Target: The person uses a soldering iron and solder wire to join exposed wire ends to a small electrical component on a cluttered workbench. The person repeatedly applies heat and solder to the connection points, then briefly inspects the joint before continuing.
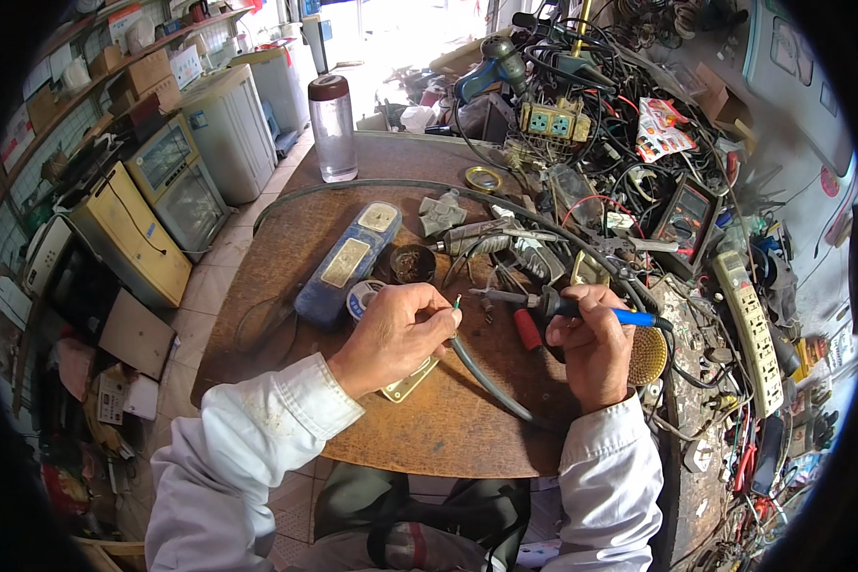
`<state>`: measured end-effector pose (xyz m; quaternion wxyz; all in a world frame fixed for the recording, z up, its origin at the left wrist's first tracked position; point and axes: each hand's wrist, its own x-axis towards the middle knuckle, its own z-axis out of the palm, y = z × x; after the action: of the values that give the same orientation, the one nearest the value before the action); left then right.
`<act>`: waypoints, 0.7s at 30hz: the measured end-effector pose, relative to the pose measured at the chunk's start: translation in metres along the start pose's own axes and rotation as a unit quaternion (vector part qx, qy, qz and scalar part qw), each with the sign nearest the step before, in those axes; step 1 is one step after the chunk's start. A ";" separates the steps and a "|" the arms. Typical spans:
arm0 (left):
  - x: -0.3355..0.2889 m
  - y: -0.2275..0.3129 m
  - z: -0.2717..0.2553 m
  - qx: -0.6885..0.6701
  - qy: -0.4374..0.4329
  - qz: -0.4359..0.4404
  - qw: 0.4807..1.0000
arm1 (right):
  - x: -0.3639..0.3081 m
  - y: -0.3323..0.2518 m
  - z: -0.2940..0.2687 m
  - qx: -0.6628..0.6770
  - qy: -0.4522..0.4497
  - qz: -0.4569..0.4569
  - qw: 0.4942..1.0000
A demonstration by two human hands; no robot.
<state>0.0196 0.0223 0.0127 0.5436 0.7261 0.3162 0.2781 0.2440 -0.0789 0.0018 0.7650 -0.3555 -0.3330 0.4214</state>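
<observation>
My left hand [391,334] is closed over the table, its thumb and fingertips pinching the end of a thick grey cable [486,378]. A thin green wire tip [459,302] pokes out just past those fingers. In my right hand [593,357] is a soldering iron [634,317] with a blue rear part, its tip pointing left toward the wire but apart from it. Partly behind my left hand lies a solder spool [359,300]. A small dark round tin [413,264] stands just beyond. Below my left wrist, a flat pale-rimmed piece [412,381] is half hidden.
On the wooden table [372,439] are a long blue case [348,262], a clear bottle [333,133], a red handle [527,329] and a grey plug-like piece [440,214]. Tangled cables, a multimeter [686,219] and a power strip [748,329] crowd the right side.
</observation>
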 end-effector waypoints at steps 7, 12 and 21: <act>-0.002 0.000 -0.001 -0.003 0.001 0.006 1.000 | 0.001 0.004 0.001 0.013 -0.015 0.007 1.000; -0.001 -0.001 -0.001 -0.001 -0.007 0.009 1.000 | 0.000 0.001 0.001 0.017 -0.013 0.012 1.000; -0.001 -0.003 -0.001 -0.007 -0.007 0.014 1.000 | 0.000 0.004 0.002 0.011 -0.009 0.021 1.000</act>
<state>0.0175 0.0228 0.0102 0.5468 0.7288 0.3004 0.2824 0.2409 -0.0767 -0.0009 0.7570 -0.3503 -0.3277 0.4437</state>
